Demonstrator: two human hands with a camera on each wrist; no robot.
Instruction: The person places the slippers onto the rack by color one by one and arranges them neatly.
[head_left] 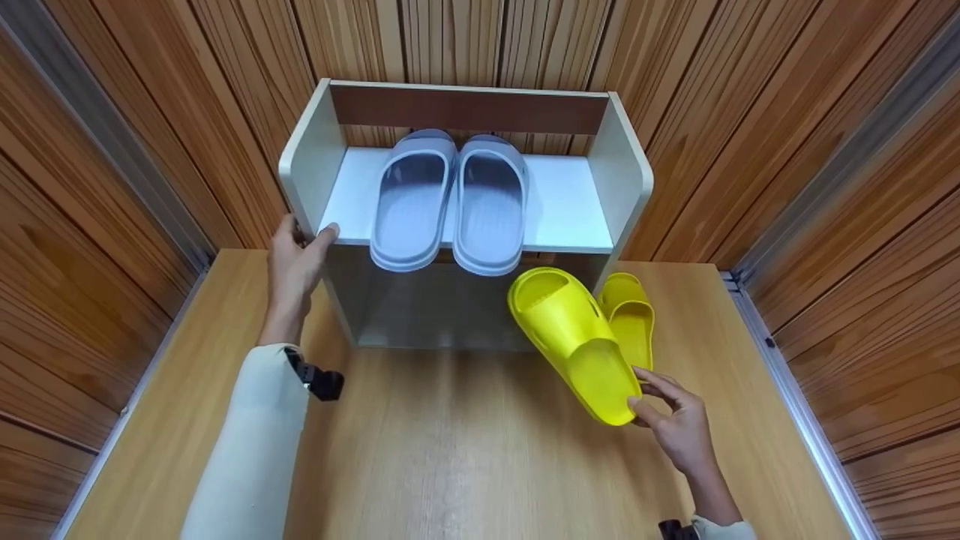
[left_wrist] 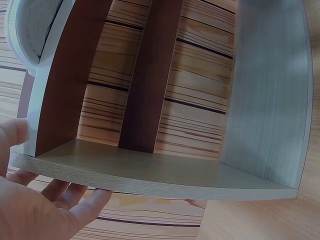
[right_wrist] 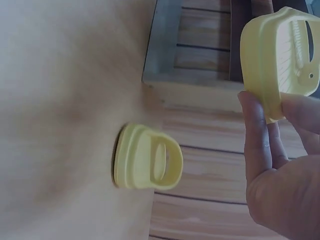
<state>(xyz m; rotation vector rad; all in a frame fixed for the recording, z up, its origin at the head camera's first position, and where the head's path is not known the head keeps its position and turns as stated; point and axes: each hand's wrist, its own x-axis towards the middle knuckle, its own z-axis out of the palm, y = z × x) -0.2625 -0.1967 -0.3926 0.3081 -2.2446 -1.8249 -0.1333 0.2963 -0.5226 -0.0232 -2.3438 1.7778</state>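
Observation:
My left hand grips the left side panel of a small white shoe rack, thumb over the front edge at shelf height. In the left wrist view its fingers lie along the panel's outer face. A pair of grey slippers sits side by side on the upper shelf, heels at the front edge. My right hand pinches a yellow slipper by its heel, toe toward the rack's lower right. In the right wrist view the held slipper is raised, and the other yellow slipper stands on the wooden surface.
The second yellow slipper is beside the rack's right side, partly behind the held one. Wood-plank walls enclose the back and sides, with metal rails along the edges. Below the shelf is the rack's lower compartment.

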